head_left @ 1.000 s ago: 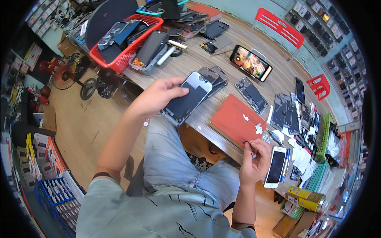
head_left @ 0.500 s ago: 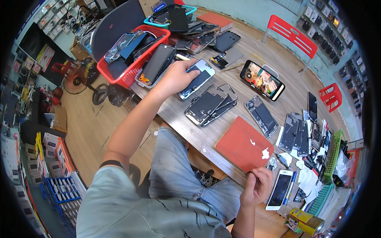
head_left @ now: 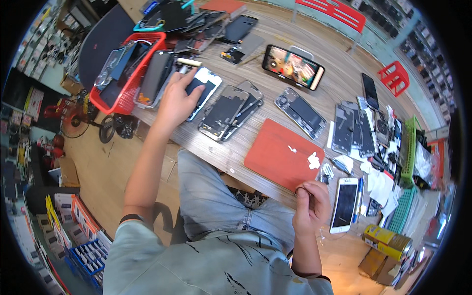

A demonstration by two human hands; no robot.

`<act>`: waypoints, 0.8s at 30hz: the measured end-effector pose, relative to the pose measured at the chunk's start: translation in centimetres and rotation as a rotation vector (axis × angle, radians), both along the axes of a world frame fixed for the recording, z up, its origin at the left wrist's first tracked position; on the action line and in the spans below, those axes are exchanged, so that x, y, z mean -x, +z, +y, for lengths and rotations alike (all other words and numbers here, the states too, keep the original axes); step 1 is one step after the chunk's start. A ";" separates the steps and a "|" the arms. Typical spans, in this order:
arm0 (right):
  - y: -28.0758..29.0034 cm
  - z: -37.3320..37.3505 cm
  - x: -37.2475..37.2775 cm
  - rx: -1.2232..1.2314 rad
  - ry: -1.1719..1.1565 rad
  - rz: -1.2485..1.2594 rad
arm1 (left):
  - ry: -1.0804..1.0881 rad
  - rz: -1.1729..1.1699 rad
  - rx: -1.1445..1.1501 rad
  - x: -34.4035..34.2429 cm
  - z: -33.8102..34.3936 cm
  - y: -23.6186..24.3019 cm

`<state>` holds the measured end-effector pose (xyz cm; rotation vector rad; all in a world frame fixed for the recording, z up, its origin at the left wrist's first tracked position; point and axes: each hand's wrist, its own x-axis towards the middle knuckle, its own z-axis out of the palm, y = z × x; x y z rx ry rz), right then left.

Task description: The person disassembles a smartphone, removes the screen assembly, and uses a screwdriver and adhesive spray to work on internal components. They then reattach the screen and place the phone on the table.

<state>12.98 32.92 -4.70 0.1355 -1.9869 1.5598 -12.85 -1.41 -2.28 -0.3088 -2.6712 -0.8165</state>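
Observation:
My left hand [head_left: 177, 102] is closed around a silver-backed phone screen [head_left: 210, 81] at the left of the table, with the thumb over its dark middle. Beside it lie loose phone screens [head_left: 223, 112], partly stacked. My right hand [head_left: 312, 209] hovers by the near edge of a red pad [head_left: 280, 153], fingers curled together; a small dark bit shows at the fingertips, too small to name. White scraps lie on the pad. Behind the pad rests an opened phone body [head_left: 301, 114]. To the right of my right hand lies a white phone [head_left: 344, 205] next to a blue pen [head_left: 359, 199].
A red basket [head_left: 129, 93] full of phone parts stands at the left. A propped phone [head_left: 293, 67] with a lit screen is at the back. Dark phone panels [head_left: 344, 128], papers and a green basket [head_left: 409, 147] crowd the right; a yellow can [head_left: 387, 242] stands near the edge.
The whole view has shifted, so the table's things sit further left and higher. My left hand stays on the same phone screen. My right hand remains curled by the pad.

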 end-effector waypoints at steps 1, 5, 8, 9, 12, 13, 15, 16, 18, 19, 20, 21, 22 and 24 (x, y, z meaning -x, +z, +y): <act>-0.1 -0.3 0.1 0.046 0.001 0.005 | 0.008 0.012 0.017 -0.2 0.1 -0.3; 0.0 0.0 0.3 0.015 0.015 0.033 | 0.012 0.124 0.057 -0.8 0.8 -1.7; -0.1 -0.1 0.0 -0.019 -0.001 0.028 | 0.016 0.159 0.059 -1.2 0.5 -1.9; -0.3 -0.1 0.1 -0.025 -0.008 0.032 | 0.021 0.174 0.061 -1.2 0.6 -1.9; -0.4 -0.2 0.0 0.038 0.003 0.038 | 0.019 0.178 0.034 -1.6 1.3 -1.3; -0.3 -0.3 0.2 0.034 0.010 0.050 | 0.025 0.215 0.045 -1.8 1.4 -1.1; -0.3 -0.4 0.2 0.031 0.011 0.053 | 0.033 0.218 0.060 -2.3 1.5 -0.4; -0.3 -0.4 0.2 0.028 0.010 0.052 | 0.036 0.183 0.063 -3.1 1.8 0.4; -0.3 -0.2 0.2 0.015 0.014 0.053 | 0.018 0.099 0.064 -4.9 2.9 1.9; -0.4 -0.1 0.2 0.006 0.014 0.052 | -0.002 0.049 0.057 -6.1 3.8 2.5; -0.4 -0.1 0.2 0.012 0.010 0.052 | -0.023 -0.001 0.051 -6.8 4.7 2.8; -0.4 -0.2 0.2 0.022 0.012 0.053 | -0.028 -0.008 0.067 -7.2 5.5 3.0; -0.3 -0.2 0.3 0.031 0.012 0.053 | -0.034 -0.014 0.082 -7.4 6.3 3.1; -0.4 -0.1 0.2 0.042 0.012 0.050 | -0.031 -0.037 0.118 -7.4 7.1 3.0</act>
